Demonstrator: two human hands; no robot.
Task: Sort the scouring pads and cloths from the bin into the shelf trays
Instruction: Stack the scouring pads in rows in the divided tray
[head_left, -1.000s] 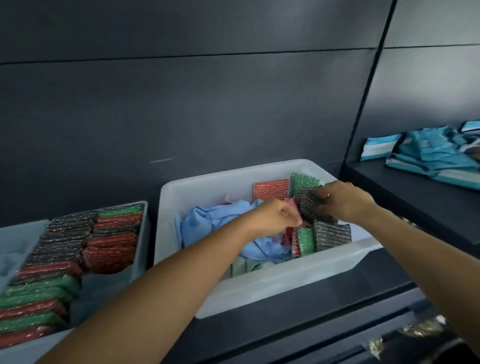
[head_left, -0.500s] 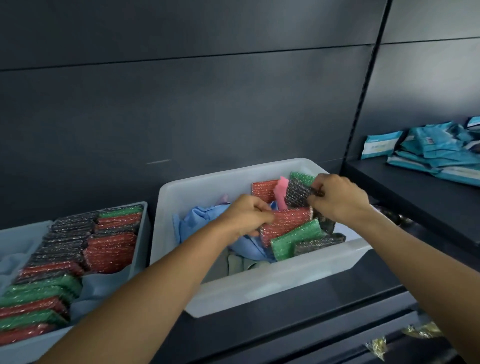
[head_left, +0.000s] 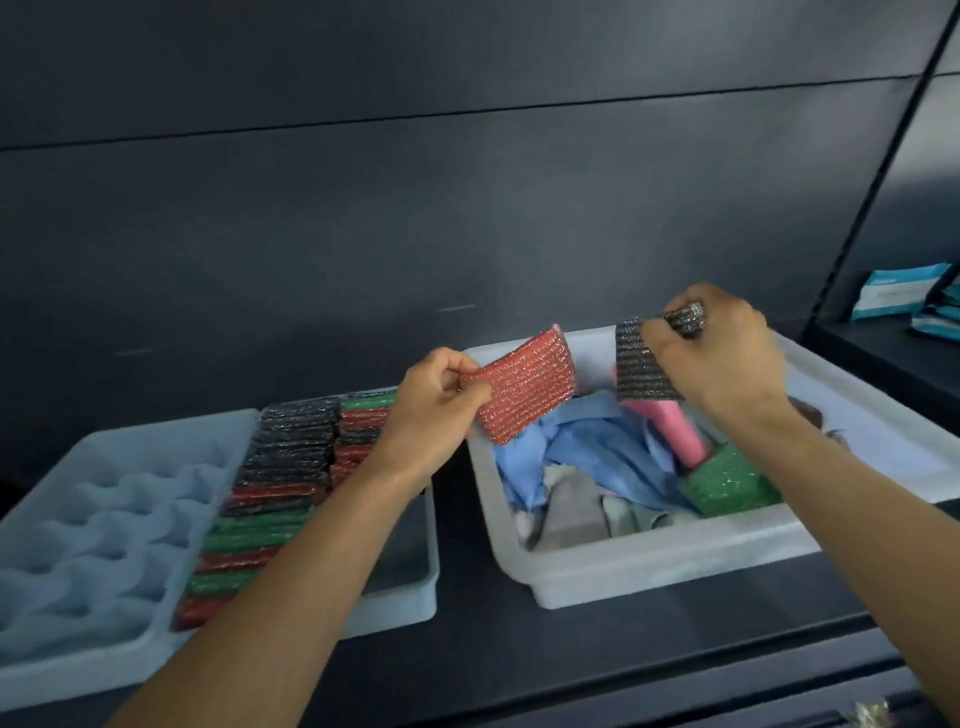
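Observation:
My left hand (head_left: 434, 410) pinches a red scouring pad (head_left: 524, 387) by one end, lifted above the gap between the two containers. My right hand (head_left: 722, 358) grips a dark grey scouring pad (head_left: 641, 366) raised over the white bin (head_left: 675, 564). Inside the bin lie a crumpled blue cloth (head_left: 582, 452), a pink cloth (head_left: 675, 431), a green pad (head_left: 727, 483) and grey cloths (head_left: 576, 512). To the left, the shelf tray (head_left: 405, 587) holds rows of black, red and green pads (head_left: 280, 483) standing on edge.
A pale blue moulded insert (head_left: 93, 545) with round hollows fills the tray's left part. Teal packets (head_left: 893, 291) lie on the dark shelf at the far right. A dark panel wall rises behind; the shelf's front edge runs below the containers.
Both hands have risen out of the bin, the left lifting the red pad leftward, the right raising the dark grey pad. The view has swung left, bringing more of the tray into sight.

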